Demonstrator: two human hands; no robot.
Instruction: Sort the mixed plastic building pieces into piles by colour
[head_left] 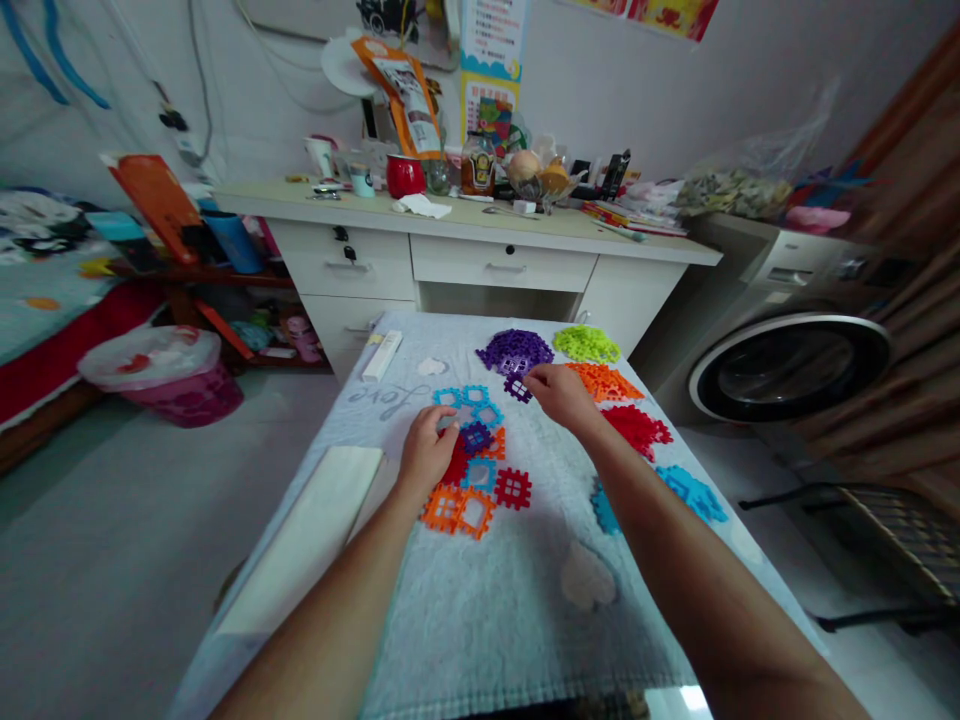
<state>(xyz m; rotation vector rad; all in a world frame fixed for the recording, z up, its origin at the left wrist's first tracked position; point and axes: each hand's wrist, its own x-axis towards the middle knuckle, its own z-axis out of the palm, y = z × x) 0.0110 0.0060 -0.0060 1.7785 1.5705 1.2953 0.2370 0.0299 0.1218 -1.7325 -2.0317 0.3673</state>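
Observation:
My right hand (559, 392) pinches a purple square window-shaped interlocking block (517, 387) in front of the purple pile (516, 351). My left hand (429, 448) is at the left side of a cluster of similar blocks, its thumb and index finger a little apart. In this cluster are light blue blocks (480, 475), orange blocks (445, 508), a red block (514, 488) and a purple block (476, 437). Another red block (455, 462) is partly hidden by my left hand. Whether the left fingertips touch the cluster is unclear.
Piles of green (587, 344), orange (606, 381), red (637, 428) and blue blocks (690, 492) line the table's right side. A white box (382, 355) and a long pale panel (315, 530) lie left. Beyond stands a cluttered desk (465, 222); a washing machine (787, 365) is right.

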